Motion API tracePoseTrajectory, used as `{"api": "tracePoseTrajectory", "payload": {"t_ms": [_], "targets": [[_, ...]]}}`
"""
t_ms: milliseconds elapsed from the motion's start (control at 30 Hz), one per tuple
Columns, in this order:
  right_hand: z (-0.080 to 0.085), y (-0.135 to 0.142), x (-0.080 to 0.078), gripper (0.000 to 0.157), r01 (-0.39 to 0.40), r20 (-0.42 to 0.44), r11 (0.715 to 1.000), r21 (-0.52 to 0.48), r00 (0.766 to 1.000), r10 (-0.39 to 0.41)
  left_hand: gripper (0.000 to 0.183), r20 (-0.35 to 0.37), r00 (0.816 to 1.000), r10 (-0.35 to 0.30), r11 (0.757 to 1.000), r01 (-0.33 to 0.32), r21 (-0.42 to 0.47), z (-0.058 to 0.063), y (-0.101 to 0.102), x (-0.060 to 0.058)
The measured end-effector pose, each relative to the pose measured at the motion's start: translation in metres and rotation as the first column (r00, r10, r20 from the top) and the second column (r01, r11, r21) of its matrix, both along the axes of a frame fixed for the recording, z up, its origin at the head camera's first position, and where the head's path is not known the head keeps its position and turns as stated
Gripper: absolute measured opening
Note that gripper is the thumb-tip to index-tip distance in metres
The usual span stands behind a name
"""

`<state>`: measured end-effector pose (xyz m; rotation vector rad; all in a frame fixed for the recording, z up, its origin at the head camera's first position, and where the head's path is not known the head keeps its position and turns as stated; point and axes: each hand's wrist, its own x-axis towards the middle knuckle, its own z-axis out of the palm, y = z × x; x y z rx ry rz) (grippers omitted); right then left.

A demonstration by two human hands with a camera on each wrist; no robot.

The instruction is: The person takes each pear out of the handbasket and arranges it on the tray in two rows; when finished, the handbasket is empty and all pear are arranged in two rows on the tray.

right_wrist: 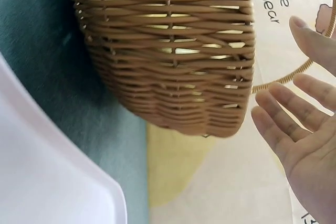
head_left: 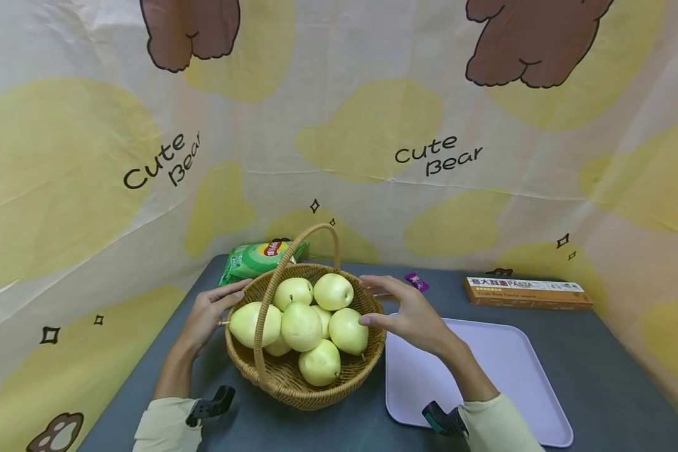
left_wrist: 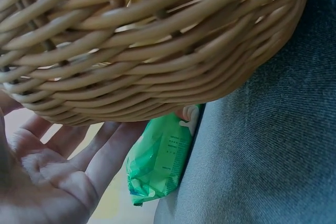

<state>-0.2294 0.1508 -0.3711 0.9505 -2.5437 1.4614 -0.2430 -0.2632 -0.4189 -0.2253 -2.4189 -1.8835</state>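
While the basket (head_left: 305, 399) of pears (head_left: 301, 326) is flanked closely by the left hand (head_left: 206, 315) and the right hand (head_left: 411, 317), fingers on both are held loosely extended, nothing being gripped.

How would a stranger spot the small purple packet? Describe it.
Find the grey table and, along its back edge, the long brown box. The small purple packet lies left of that box, beyond the right hand. Its tiny size and deep purple set it apart from the box and pale lavender tray.
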Motion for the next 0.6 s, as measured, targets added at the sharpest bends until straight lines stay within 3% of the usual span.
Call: {"api": "tracePoseTrajectory", "payload": {"t_ms": [300, 600], "targets": [[0.010, -0.013, -0.008, 0.065, -0.037, 0.076, 0.999, 0.018, 0.997, 0.035, 0.048, 0.012, 1.000, 0.006, 1.000, -0.006, 0.000, 0.000, 0.000, 0.000], [0.019, -0.024, -0.017, 0.073, -0.093, 0.152, 0.995, 0.037, 0.985, 0.087, 0.048, 0.019, 1.000, 0.007, 1.000, -0.007, -0.008, 0.000, -0.001, 0.000]]}}
